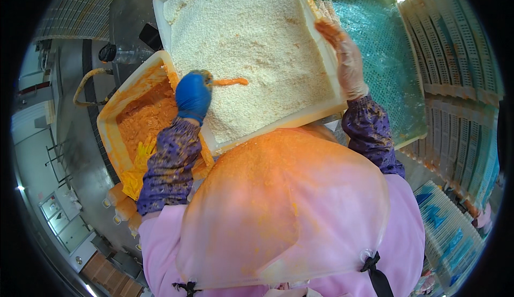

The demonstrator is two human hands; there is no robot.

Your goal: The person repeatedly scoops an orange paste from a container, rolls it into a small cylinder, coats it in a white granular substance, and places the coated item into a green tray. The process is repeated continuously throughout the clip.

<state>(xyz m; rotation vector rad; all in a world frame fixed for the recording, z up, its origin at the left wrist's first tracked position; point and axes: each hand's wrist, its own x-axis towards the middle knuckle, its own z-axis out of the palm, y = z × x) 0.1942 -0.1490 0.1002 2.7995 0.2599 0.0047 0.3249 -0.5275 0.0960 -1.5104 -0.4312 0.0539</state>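
My left hand (194, 96), in a blue glove, holds one end of a thin orange batter-coated strip (235, 81). The strip lies low over pale crumbs (249, 44) in a large white plastic tub (277, 121). My right hand (348, 62), in a pale thin glove with orange-stained fingers, is beside the tub's right rim, over the left edge of a green perforated tray (381, 56). Its fingertips are close to several crumb-coated strips (330, 11) in the tray's upper left corner. Whether those fingers grip anything is hidden.
An orange-smeared bin (105, 124) of orange mixture (146, 116) stands left of the tub, a yellow rubber glove (136, 172) over its edge. Stacked trays (449, 44) rise at the right. A clear bottle (130, 54) lies at the left, near a hose (82, 90).
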